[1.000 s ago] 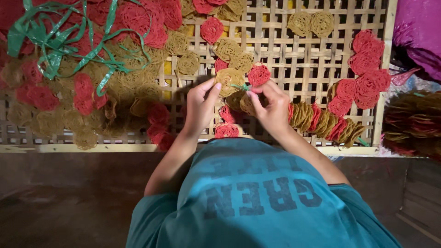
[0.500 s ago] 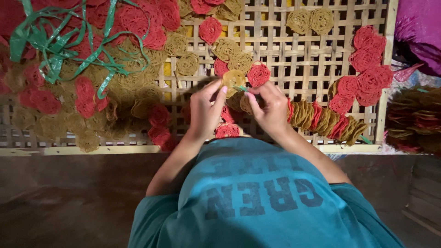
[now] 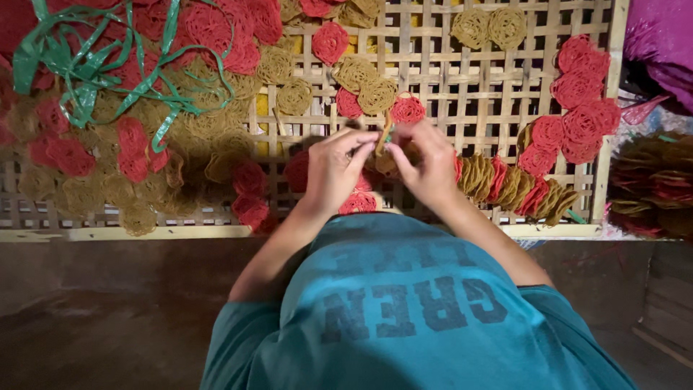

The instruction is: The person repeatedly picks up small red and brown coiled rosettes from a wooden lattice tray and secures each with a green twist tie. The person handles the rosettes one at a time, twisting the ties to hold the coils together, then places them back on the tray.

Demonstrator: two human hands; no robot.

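Note:
My left hand (image 3: 336, 170) and my right hand (image 3: 426, 166) meet over a woven bamboo tray (image 3: 462, 94), pinching a tan coiled noodle disc (image 3: 382, 141) held on edge between the fingertips. A row of tan and red discs (image 3: 516, 189) stands on edge just right of my right hand. Flat red discs (image 3: 406, 110) and tan discs (image 3: 364, 79) lie on the tray just beyond my fingers. A red disc (image 3: 359, 202) shows below my hands.
Green plastic strips (image 3: 86, 79) lie on a heap of red and tan discs at the left. More red discs (image 3: 577, 94) sit at the tray's right. A pile of bundled discs (image 3: 650, 188) and purple cloth (image 3: 660, 43) lie past the right edge.
My hands have turned the tan disc from lying flat to standing on edge between the fingertips. Both hands have drawn slightly closer together.

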